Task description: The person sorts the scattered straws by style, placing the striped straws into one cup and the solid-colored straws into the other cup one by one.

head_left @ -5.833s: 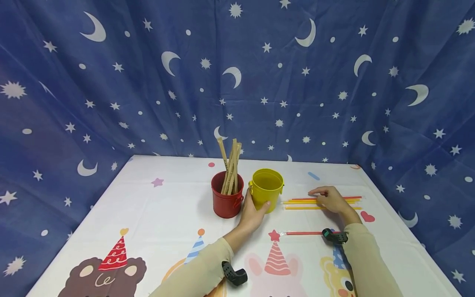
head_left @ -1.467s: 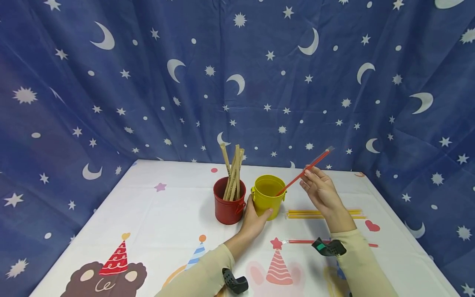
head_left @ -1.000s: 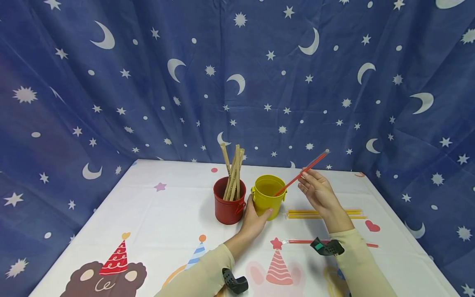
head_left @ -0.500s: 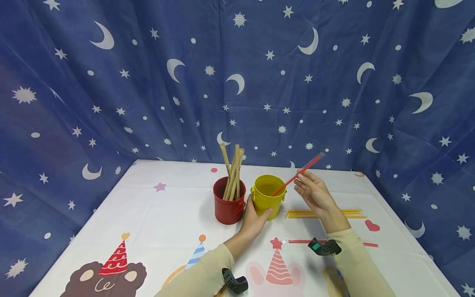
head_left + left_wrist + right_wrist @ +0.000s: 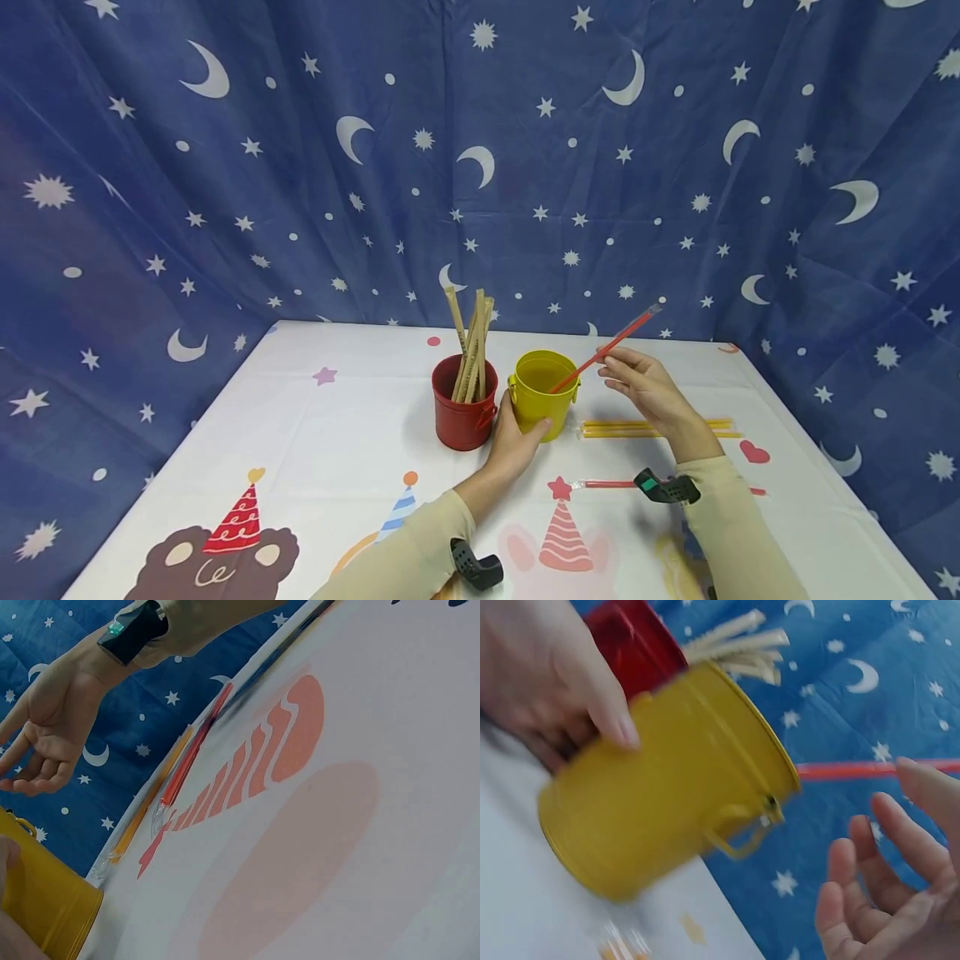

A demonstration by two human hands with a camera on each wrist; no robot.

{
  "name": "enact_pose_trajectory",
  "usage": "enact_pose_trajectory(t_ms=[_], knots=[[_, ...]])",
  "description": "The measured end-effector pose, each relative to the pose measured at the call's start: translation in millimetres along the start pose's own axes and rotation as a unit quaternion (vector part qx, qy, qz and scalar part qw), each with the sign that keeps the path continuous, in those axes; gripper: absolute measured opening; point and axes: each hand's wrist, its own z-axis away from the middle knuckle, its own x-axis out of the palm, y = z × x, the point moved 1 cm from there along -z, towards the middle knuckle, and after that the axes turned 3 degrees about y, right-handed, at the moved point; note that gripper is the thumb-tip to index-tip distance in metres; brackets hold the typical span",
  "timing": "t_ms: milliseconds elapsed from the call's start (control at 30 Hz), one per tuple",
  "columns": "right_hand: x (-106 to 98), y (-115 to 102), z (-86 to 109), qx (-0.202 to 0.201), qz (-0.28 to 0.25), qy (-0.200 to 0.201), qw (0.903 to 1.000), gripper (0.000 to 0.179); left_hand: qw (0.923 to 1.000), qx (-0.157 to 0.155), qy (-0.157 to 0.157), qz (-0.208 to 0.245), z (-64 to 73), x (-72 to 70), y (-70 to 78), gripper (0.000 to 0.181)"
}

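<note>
My left hand [image 5: 512, 443] grips the small yellow bucket [image 5: 551, 410], thumb at its front, fingers round its left side. A red drinking straw [image 5: 622, 334] in a clear wrapper leans over the bucket's right rim, its lower end inside. Beside the straw is my right hand [image 5: 660, 404], palm turned up and fingers spread apart. In the right wrist view the straw [image 5: 847, 771] runs behind the thumb, and the fingers [image 5: 870, 885] curl round nothing. Several wrapped yellow straws [image 5: 622, 429] lie right of the bucket; another red straw [image 5: 609, 484] lies nearer, partly hidden by my right wrist.
A red bucket [image 5: 459, 427] holding several paper-wrapped sticks [image 5: 472, 350] stands just left of the yellow one. The white tablecloth [image 5: 330, 433] carries printed party animals. Behind the table hangs a blue curtain [image 5: 300, 167] with moons and stars.
The right hand has picked a red straw off the table and brought its end into the yellow bucket; its fingers have now come off the straw. The left hand keeps its hold.
</note>
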Motion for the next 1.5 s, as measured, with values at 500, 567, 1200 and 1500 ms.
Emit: enact_pose_trajectory(t_ms=[500,567,1200,1500], knots=[[-55,32,-6.1,-0.001,0.226,-0.056,0.9724,0.048,0.9999,-0.013,0.008,-0.001,-2.5,-4.3,-2.0,0.088],[-58,40,-6.4,0.011,0.238,-0.066,0.9689,0.044,0.9999,-0.013,0.007,-0.004,-1.6,-4.2,-3.8,0.088],[-72,69,-4.7,0.004,0.322,-0.059,0.945,0.021,0.9997,-0.014,0.01,-0.018,0.0,-0.2,-0.3,0.088],[-70,72,-4.6,-0.006,0.328,-0.036,0.944,0.018,0.9997,-0.016,0.008,-0.014,0.2,0.9,-0.1,0.089]])
